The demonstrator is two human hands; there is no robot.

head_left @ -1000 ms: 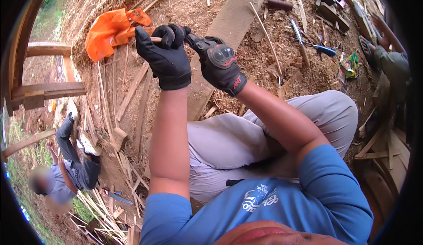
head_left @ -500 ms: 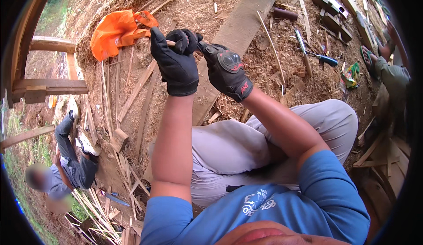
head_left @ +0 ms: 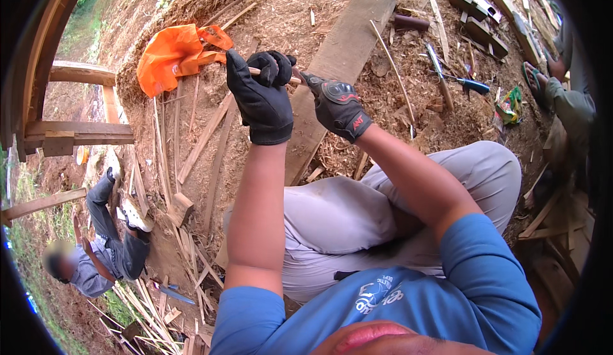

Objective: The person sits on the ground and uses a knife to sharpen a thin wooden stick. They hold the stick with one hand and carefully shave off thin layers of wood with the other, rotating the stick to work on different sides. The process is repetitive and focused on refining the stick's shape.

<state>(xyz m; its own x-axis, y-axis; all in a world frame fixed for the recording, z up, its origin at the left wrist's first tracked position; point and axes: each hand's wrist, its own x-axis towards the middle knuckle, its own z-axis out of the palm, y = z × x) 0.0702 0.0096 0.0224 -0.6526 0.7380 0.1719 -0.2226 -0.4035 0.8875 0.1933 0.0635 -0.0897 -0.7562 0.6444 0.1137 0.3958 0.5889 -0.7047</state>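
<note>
My left hand [head_left: 260, 103], in a black glove, is closed around a thin wooden stick [head_left: 255, 71]. One pale end of the stick pokes out past the fingers toward my right hand. My right hand [head_left: 338, 105], in a black glove with a hard knuckle guard, has its fingers curled by that end. A small brownish, blade-like piece shows at its fingertips; what the hand grips is mostly hidden. Both hands are raised in front of my crossed legs, over a wide wooden plank [head_left: 351, 32] lying on the ground.
An orange bag [head_left: 167, 61] lies beyond my left hand. To the right are a blue-handled tool [head_left: 474, 86], a wooden-handled blade [head_left: 440, 80], wooden blocks [head_left: 483, 37] and a colourful wrapper [head_left: 509, 106]. Wood strips [head_left: 207, 138] and shavings cover the ground. A person [head_left: 105, 253] sits at left; another person's leg [head_left: 571, 106] shows at right.
The right hand has drawn a little away from the left, uncovering the stick's end between them. The left hand still grips the stick. The view has shifted slightly.
</note>
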